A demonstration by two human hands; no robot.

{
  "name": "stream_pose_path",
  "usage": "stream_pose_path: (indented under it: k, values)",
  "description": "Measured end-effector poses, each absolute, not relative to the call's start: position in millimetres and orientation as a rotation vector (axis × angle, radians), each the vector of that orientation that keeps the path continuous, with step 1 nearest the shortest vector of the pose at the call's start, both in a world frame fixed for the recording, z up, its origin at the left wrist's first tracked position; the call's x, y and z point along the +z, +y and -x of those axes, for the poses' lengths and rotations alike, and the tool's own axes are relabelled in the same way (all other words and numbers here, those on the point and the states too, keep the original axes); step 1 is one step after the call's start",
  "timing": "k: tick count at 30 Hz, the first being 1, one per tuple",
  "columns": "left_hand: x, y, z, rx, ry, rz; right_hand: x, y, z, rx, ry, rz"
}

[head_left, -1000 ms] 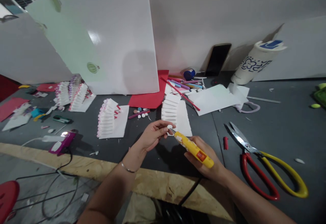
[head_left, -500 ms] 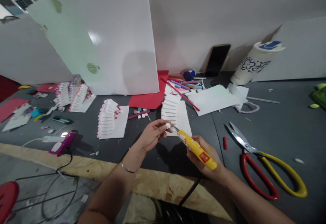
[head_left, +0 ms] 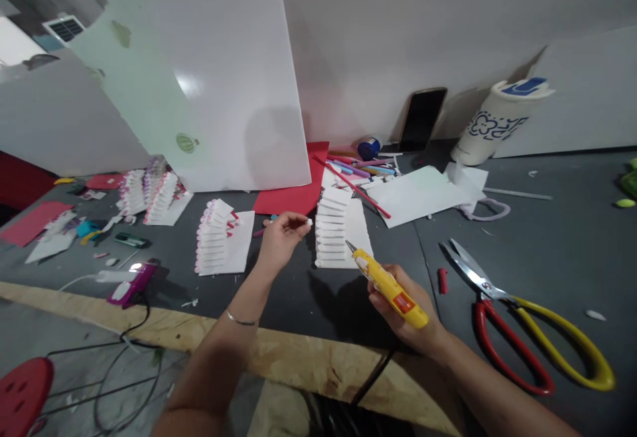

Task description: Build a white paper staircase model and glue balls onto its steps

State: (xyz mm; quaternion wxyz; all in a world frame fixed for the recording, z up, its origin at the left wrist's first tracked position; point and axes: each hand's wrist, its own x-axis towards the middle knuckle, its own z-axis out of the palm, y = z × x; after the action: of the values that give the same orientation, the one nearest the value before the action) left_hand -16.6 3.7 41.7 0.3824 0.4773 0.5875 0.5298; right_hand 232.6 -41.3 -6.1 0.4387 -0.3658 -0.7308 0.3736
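In the head view my left hand (head_left: 282, 241) pinches a small white round piece (head_left: 309, 223) between thumb and fingertips, above the dark tabletop. My right hand (head_left: 405, 304) is wrapped round a yellow glue gun (head_left: 391, 288), its metal tip pointing up and left. Just beyond that tip lies a white card (head_left: 358, 235) with a stepped row of white strips (head_left: 331, 231) along its left side. Left of my left hand is a similar card (head_left: 243, 241) whose strips (head_left: 212, 238) end in pink round tips. My left hand partly hides the small pieces behind it.
Large scissors (head_left: 482, 284) with red and yellow handles lie at right, beside a short red piece (head_left: 442, 280). A phone (head_left: 423, 119) and a white tumbler (head_left: 490, 122) stand at the back. A tall white board (head_left: 239, 92) rises behind. A purple device (head_left: 132, 284) sits at the left edge.
My left hand has moved left and up with the white piece, away from the glue gun's tip. The gun has shifted slightly right, and the card's strips are now uncovered.
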Motion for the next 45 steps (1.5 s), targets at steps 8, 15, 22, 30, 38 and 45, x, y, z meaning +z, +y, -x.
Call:
stream_pose_path:
  k: [8, 15, 22, 30, 38, 45]
  values:
    - [40.8, 38.0, 15.8, 1.035, 1.722, -1.799, -6.0, -39.9, -232.7, 0.941, -1.816, 0.915]
    - [38.0, 43.7, 17.9, 0.918, 1.689, -1.988, -5.6, -40.2, -232.7, 0.946, -1.824, 0.912]
    - [38.4, 43.0, 16.9, 0.872, 1.683, -2.014, -5.5, -40.2, -232.3, 0.958, -1.810, 0.924]
    - [38.4, 44.8, 17.1, 0.855, 1.667, -2.055, -2.6, -39.9, -232.9, 0.963, -1.812, 0.928]
    - [40.0, 44.5, 16.0, 0.804, 1.690, -2.096, -3.8, -40.2, -232.6, 0.979, -1.806, 0.927]
    - [41.1, 44.8, 15.3, 0.788, 1.696, -2.112, -3.1, -40.9, -232.7, 0.991, -1.800, 0.944]
